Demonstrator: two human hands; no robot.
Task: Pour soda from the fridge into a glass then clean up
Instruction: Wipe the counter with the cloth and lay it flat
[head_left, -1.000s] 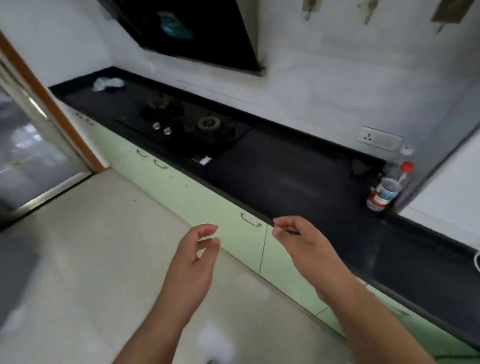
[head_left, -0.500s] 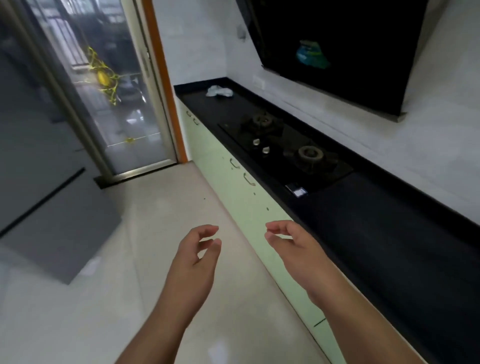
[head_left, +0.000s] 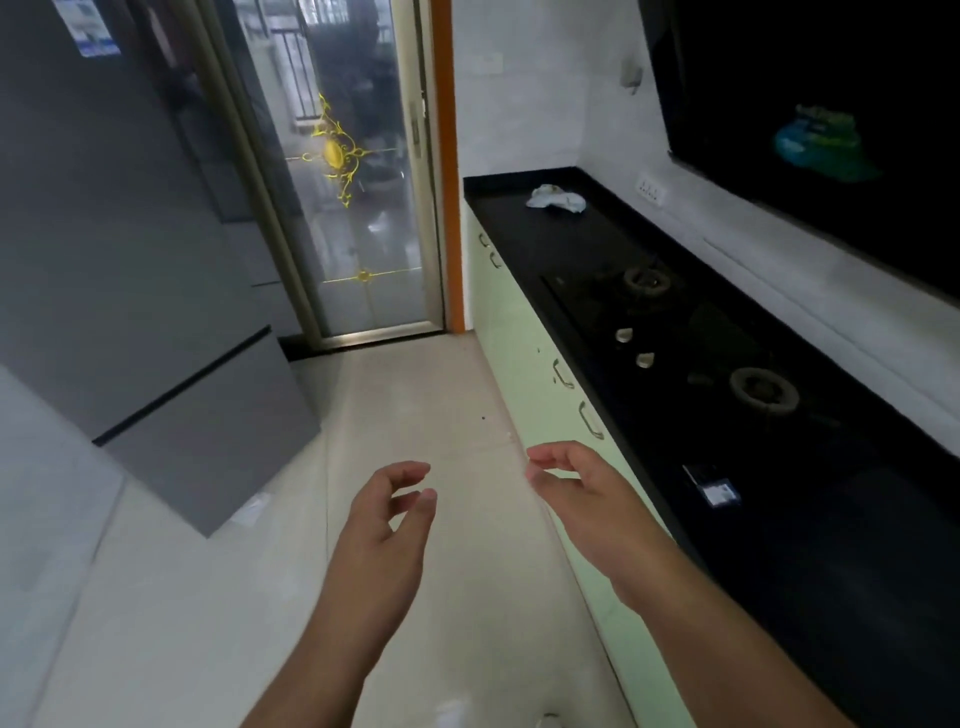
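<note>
Fingers (head_left: 410, 470) of the left hand (head_left: 382, 540) loosely curled, thumb and forefinger apart, pinching nothing. Same on the right hand (head_left: 582, 499): fingers bent, spread a little, empty. Both held over pale floor (head_left: 441, 395), apart from each other. Grey fridge (head_left: 130, 260) off to the left, doors closed. Black counter (head_left: 545, 234) on the right, with hob (head_left: 701, 343) and a crumpled cloth (head_left: 556, 198) at its far end. Glass door (head_left: 353, 208) straight ahead. No soda or glass in sight.
</note>
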